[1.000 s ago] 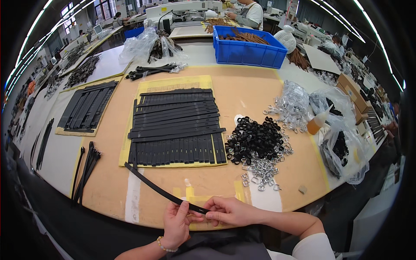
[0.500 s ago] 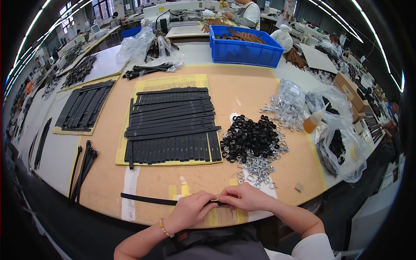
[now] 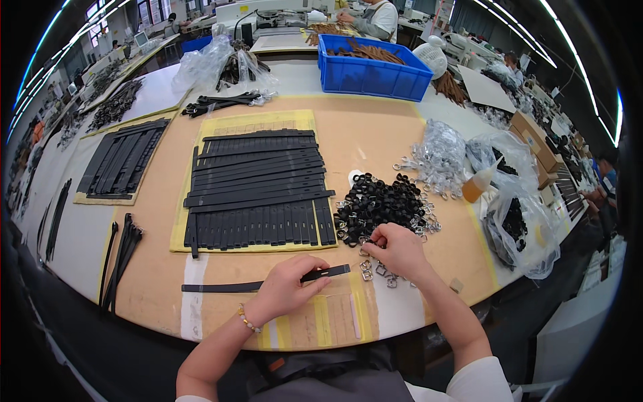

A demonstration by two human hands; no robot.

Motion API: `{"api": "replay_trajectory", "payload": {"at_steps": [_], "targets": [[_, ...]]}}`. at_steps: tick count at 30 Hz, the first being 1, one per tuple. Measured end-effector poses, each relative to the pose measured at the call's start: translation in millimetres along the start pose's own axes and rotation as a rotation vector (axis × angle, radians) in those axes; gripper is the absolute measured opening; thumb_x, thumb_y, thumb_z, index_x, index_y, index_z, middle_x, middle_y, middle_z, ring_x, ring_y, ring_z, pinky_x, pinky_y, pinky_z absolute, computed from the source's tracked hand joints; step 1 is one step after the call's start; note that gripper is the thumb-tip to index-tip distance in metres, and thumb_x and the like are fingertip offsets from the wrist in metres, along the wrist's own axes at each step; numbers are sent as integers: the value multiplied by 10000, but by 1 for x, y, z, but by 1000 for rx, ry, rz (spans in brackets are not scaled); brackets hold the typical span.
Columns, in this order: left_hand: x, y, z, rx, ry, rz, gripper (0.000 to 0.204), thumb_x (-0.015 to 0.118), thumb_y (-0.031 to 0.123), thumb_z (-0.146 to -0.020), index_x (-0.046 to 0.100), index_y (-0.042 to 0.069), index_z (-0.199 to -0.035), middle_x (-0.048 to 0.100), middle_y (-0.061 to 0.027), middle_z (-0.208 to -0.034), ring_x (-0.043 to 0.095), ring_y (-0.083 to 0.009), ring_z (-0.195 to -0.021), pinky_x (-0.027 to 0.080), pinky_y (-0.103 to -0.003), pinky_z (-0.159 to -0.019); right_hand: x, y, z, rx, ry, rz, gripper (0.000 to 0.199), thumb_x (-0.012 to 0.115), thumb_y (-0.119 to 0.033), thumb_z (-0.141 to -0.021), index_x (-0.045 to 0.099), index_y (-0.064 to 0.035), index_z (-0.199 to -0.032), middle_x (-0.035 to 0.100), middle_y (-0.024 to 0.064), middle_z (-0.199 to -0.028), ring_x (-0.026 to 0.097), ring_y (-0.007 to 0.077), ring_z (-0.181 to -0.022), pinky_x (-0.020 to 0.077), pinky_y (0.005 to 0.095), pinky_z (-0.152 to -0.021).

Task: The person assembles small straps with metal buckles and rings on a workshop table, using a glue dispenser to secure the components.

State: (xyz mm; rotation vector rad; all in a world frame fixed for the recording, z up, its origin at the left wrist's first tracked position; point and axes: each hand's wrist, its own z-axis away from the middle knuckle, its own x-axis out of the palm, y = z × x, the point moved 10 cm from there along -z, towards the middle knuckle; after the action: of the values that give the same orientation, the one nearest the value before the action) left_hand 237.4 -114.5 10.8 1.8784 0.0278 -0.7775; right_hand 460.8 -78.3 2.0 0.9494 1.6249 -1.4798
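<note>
Through the head camera I see my left hand [image 3: 284, 288] closed around a black strap [image 3: 220, 288], palm over it and thumb and forefinger spread to either side, so the slotted end shows between them. That strap runs along the front of the table [image 3: 157, 278], its long tail lying out to the left and its right end tilting slightly upward. My right hand [image 3: 400, 251] is at the near edge of the heap of black loops [image 3: 375, 204], just above the metal buckles [image 3: 366, 268], with thumb and forefinger brought together; I cannot tell whether anything is pinched there. Behind the left hand I have a yellow board [image 3: 258, 120] covered with rows of black pieces [image 3: 258, 174], some laid crosswise over others. A loose bundle [image 3: 125, 261] of dark strips lies to the left. Past the loops, on the right, I make out a bottle [image 3: 474, 187] of amber liquid beside a clear plastic bag [image 3: 546, 244]. A blue bin [image 3: 372, 79] of brown strips stands at the far side.
</note>
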Motion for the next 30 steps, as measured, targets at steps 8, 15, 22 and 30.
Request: {"api": "replay_trajectory", "payload": {"at_steps": [8, 15, 22, 30], "targets": [[-1, -15, 8, 0, 55, 5, 214, 776, 110, -875, 708, 13, -1052, 698, -94, -938, 696, -201, -817, 569, -300, -709, 13, 6, 4, 142, -116, -304, 245, 780, -267, -836, 706, -43, -904, 718, 27, -792, 687, 120, -733, 556, 277, -694], [-7, -8, 6, 33, 96, 24, 207, 780, 88, -862, 710, 13, -1042, 680, -88, -890, 671, -192, -763, 549, -289, -601, 42, -17, 26, 136, -356, -999, 204, 658, -160, -1008, 631, -16, -1149, 643, -22, -885, 593, 49, -783, 509, 226, -721], [-12, -9, 11, 41, 135, -5, 183, 769, 115, -871, 718, 64, -1040, 663, -66, -870, 676, -196, -712, 548, -302, -591, 82, -39, 53, 153, -452, -1211, 264, 623, -212, -1040, 585, -12, -1208, 643, 3, -956, 612, 68, -835, 534, 242, -757], [-1, -4, 13, 69, -10, -36, 245, 813, 64, -822, 733, 31, -1051, 705, -94, -872, 695, -193, -732, 557, -306, -645, 101, -37, 67, 215, -459, -1184, 244, 634, -254, -1035, 632, -38, -1150, 662, -4, -896, 616, 59, -768, 529, 226, -687]]}}
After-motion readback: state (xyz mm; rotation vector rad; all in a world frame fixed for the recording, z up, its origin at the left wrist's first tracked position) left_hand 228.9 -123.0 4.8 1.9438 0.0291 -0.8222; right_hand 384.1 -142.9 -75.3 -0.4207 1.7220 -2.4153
